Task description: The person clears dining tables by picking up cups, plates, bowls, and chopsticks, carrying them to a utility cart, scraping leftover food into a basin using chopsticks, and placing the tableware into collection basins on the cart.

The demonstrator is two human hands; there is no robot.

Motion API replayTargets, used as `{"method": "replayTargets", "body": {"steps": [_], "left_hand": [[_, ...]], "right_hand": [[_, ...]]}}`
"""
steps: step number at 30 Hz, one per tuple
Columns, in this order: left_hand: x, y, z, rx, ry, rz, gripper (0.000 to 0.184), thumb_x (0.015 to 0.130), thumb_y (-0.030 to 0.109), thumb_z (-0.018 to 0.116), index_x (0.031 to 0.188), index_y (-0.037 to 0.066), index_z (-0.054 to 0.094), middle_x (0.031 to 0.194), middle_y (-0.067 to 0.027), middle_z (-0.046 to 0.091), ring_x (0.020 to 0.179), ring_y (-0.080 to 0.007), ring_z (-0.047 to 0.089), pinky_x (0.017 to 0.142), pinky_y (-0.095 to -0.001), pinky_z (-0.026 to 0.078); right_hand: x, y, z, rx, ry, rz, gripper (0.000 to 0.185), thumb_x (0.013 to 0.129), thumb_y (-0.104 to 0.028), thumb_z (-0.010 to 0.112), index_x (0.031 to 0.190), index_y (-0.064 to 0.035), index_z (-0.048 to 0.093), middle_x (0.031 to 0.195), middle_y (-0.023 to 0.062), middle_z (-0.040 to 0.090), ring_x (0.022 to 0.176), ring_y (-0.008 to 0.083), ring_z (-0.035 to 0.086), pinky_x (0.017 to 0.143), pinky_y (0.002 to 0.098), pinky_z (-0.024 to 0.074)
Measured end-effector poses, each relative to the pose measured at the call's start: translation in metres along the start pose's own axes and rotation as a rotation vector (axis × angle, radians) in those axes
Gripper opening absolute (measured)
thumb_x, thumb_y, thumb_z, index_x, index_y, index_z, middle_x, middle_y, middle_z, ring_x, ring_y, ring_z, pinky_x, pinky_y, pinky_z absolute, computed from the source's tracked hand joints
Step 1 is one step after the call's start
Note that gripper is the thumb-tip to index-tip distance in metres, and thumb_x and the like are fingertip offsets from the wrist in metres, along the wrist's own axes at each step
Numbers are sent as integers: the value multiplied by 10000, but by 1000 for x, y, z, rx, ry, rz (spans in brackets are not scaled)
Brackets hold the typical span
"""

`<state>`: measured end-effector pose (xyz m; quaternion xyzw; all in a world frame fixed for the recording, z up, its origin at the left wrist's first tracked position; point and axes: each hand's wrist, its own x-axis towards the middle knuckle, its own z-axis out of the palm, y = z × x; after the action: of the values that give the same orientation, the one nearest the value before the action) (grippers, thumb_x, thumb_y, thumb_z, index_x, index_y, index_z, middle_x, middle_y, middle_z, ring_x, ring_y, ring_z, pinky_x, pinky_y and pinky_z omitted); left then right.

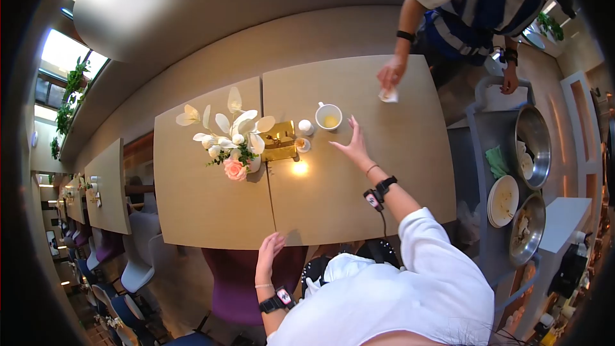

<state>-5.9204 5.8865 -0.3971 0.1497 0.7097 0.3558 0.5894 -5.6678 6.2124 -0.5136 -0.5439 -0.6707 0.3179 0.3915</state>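
Centre frame: right hand [356, 146] is hovering just below-right of the cup [327, 113], fingers standing wide, empty. Lower centre: left hand [270, 247] is hanging by the table [378, 202], grip unclear. Reaching step, probably; grasping would be needing fingers narrowing around it.

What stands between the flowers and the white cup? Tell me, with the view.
Head view: a gold-coloured object and two small containers stand between the flowers and the white cup.

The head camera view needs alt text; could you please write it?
The wearer's right hand is open beside a white mug with yellowish liquid on a table; the left hand is by the near edge. A co-worker's hand across the table holds something white.
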Motion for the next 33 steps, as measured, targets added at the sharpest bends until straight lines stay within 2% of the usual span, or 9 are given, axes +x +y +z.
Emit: {"method": "replayTargets", "body": {"steps": [4, 7, 9, 13, 19, 22, 28, 31, 33], "left_hand": [[-37, -25, -39, -18, 101, -18, 363, 957, 293, 408, 1204, 49, 515, 1144, -132, 605, 1034, -196, 595, 903, -296, 441], [-55, -46, -64, -27, 194, -59, 353, 957, 280, 397, 1195, 51, 522, 1121, -127, 621, 1040, -195, 596, 906, -296, 439], [-58, -50, -69, -36, 274, -112, 330, 945, 248, 409, 1173, 50, 542, 1104, -125, 630, 1018, -192, 602, 908, -293, 426], [-45, -34, -63, -21, 193, -80, 332, 946, 252, 418, 1169, 41, 541, 1094, -118, 630, 1016, -187, 600, 902, -286, 432], [14, -7, -29, 134, 59, -33, 358, 936, 297, 462, 1188, 54, 534, 1078, -106, 622, 948, -161, 601, 867, -276, 453], [42, 0, -7, 168, -59, 24, 365, 933, 306, 470, 1195, 61, 532, 1076, -102, 623, 950, -157, 601, 863, -276, 452], [72, 26, 68, 322, -250, 38, 360, 931, 305, 490, 1185, 54, 541, 1059, -99, 629, 956, -164, 603, 839, -270, 456], [79, 34, 102, 382, -410, 96, 359, 933, 312, 480, 1188, 67, 543, 1064, -91, 633, 972, -171, 604, 831, -276, 449], [86, 34, 126, 436, -471, 91, 350, 935, 308, 469, 1187, 78, 545, 1073, -88, 633, 982, -175, 604, 830, -279, 442]], "right_hand": [[25, -8, 46, 15, 186, 54, 955, 631, -309, 808, 1370, -65, 255, 1302, 150, 437, 1207, 323, 409, 996, 446, 338], [36, 1, 56, 48, 207, -37, 847, 631, -289, 805, 1300, -77, 331, 1245, 138, 478, 1154, 323, 464, 953, 449, 379], [39, -7, 49, 82, 191, -4, 792, 630, -233, 808, 1259, -61, 358, 1210, 150, 496, 1122, 313, 502, 924, 419, 427], [26, -26, 18, 151, 213, -80, 783, 619, -168, 811, 1249, -55, 359, 1183, 154, 506, 1108, 313, 520, 912, 405, 454], [-12, -104, -107, 56, 291, -342, 851, 587, -83, 823, 1260, -71, 302, 1238, 192, 485, 1155, 335, 497, 956, 404, 433], [-33, -123, -173, 65, 308, -396, 829, 618, -56, 806, 1255, -63, 275, 1281, 200, 459, 1225, 327, 446, 1025, 407, 365], [-90, -119, -292, -167, 525, -323, 831, 615, -77, 814, 1275, -38, 311, 1236, 174, 486, 1185, 322, 468, 1015, 407, 356], [-126, -99, -344, -243, 674, -269, 838, 625, -139, 807, 1298, -23, 321, 1215, 164, 486, 1154, 293, 464, 992, 391, 350], [-165, -79, -377, -211, 837, -128, 858, 614, -163, 818, 1296, -27, 315, 1228, 145, 466, 1155, 254, 460, 987, 368, 350]]}}
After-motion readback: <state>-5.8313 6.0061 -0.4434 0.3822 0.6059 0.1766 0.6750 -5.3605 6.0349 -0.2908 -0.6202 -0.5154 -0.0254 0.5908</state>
